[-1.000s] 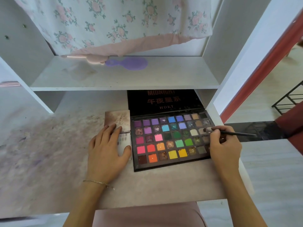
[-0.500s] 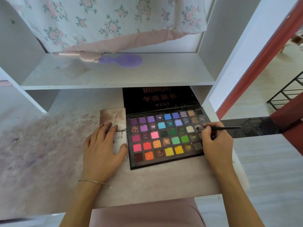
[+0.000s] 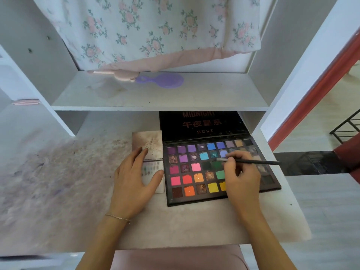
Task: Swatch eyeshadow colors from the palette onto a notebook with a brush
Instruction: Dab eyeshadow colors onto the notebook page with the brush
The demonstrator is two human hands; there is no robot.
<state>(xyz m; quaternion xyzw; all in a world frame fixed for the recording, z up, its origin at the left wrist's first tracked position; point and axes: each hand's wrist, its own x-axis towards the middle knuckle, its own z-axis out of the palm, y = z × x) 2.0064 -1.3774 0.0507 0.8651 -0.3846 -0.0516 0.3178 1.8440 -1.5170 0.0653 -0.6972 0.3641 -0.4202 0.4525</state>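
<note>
An open black eyeshadow palette (image 3: pixel 194 184) with several rows of bright pans lies on the desk, its lid (image 3: pixel 200 125) propped up behind. My right hand (image 3: pixel 241 180) hovers over the palette's middle right and grips a thin black brush (image 3: pixel 253 162); the bristle tip points left above the blue and green pans. A small open notebook (image 3: pixel 149 141) lies just left of the palette, with faint colour smudges on its near page. My left hand (image 3: pixel 134 182) rests flat on that near page, fingers spread, holding it down.
A white shelf (image 3: pixel 155 100) hangs over the desk's back half, carrying a purple hairbrush (image 3: pixel 163 80) and a pink item. Floral cloth (image 3: pixel 155 30) drapes above. The stained desk surface (image 3: pixel 58 182) spreads to the left; its right edge (image 3: pixel 288 191) drops to the floor.
My right hand has carried the brush leftward from the palette's right-hand pans toward its middle. My left hand has stayed on the notebook.
</note>
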